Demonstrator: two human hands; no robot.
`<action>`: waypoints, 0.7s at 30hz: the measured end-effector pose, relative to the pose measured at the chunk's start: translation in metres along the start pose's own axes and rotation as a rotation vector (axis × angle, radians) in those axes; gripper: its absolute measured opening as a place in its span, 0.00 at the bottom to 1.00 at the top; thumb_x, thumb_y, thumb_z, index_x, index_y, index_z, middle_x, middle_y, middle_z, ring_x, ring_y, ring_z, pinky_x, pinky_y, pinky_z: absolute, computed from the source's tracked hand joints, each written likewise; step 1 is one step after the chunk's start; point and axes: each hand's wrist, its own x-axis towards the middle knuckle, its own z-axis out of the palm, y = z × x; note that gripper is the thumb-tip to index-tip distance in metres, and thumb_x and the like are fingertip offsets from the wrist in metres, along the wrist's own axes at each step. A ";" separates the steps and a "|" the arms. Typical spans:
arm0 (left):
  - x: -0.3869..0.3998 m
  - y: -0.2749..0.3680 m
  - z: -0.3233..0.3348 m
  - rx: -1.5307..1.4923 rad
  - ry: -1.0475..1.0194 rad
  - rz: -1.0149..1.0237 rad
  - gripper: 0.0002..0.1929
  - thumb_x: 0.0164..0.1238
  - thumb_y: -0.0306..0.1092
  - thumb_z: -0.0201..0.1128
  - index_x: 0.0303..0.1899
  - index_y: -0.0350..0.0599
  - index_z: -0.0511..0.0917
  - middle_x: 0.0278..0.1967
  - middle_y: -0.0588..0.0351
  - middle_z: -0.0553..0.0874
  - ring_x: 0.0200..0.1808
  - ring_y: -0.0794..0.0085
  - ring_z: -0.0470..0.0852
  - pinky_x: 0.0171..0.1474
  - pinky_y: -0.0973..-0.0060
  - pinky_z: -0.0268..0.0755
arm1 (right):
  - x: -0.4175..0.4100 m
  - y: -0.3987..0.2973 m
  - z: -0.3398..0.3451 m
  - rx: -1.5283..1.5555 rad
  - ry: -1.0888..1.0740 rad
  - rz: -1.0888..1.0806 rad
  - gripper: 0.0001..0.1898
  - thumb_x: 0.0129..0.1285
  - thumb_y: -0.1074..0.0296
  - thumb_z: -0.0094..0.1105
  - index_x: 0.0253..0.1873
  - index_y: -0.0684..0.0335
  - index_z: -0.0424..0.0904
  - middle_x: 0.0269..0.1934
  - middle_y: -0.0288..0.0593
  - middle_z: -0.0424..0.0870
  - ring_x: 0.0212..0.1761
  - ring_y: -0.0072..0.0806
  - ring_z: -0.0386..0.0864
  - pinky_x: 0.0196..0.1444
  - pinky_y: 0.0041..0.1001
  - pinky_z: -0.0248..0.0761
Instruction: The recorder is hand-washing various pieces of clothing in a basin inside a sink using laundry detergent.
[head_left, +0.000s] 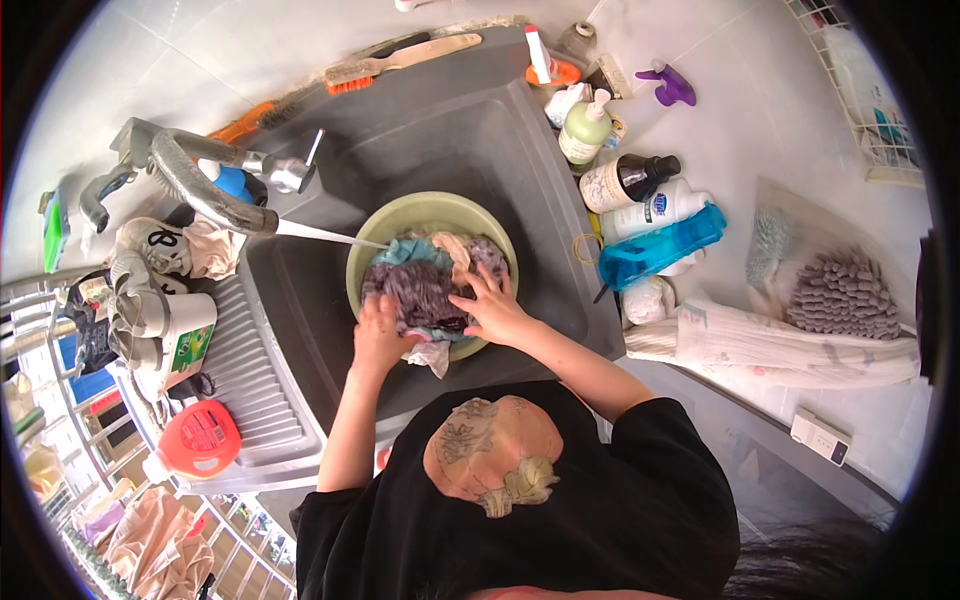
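A pale green plastic basin (433, 201) stands in a grey sink (420, 142), heaped with wet cloths. A dark grey-brown cloth (420, 291) lies in the middle, with a teal cloth (411, 252) and a peach cloth (453, 251) behind it. A whitish cloth (430, 358) hangs over the near rim. My left hand (382, 337) rests at the basin's near left side, fingers on the cloths. My right hand (491, 307) lies on the cloths at the right, fingers spread. Water runs from the metal faucet (210, 199) onto the teal cloth.
Left of the sink are a ribbed drainboard (251, 367), a red detergent bottle (201, 439), a white tub (191, 330) and shoes (139, 292). Brushes (405, 58) lie along the back edge. On the right stand a green pump bottle (585, 131), a dark spray bottle (628, 182) and a blue bottle (660, 246).
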 end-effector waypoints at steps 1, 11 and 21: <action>0.002 0.010 0.004 -0.044 0.105 0.114 0.49 0.32 0.43 0.85 0.65 0.53 0.70 0.71 0.42 0.66 0.70 0.40 0.66 0.60 0.45 0.73 | 0.003 -0.001 0.001 0.003 -0.006 0.002 0.44 0.51 0.55 0.78 0.75 0.39 0.66 0.77 0.54 0.52 0.78 0.64 0.50 0.65 0.71 0.58; 0.052 -0.011 0.087 0.451 -0.283 0.075 0.78 0.27 0.68 0.81 0.80 0.60 0.34 0.80 0.44 0.33 0.77 0.24 0.38 0.62 0.38 0.71 | 0.057 0.020 0.058 -0.029 -0.213 0.104 0.70 0.38 0.56 0.85 0.81 0.28 0.37 0.81 0.59 0.27 0.80 0.63 0.48 0.62 0.61 0.71; 0.086 -0.036 0.065 0.585 -0.175 0.128 0.74 0.32 0.52 0.84 0.80 0.67 0.35 0.81 0.62 0.38 0.80 0.45 0.45 0.63 0.51 0.72 | 0.167 0.042 -0.034 0.070 -0.474 0.132 0.36 0.57 0.35 0.65 0.66 0.49 0.76 0.59 0.55 0.80 0.57 0.52 0.80 0.51 0.46 0.76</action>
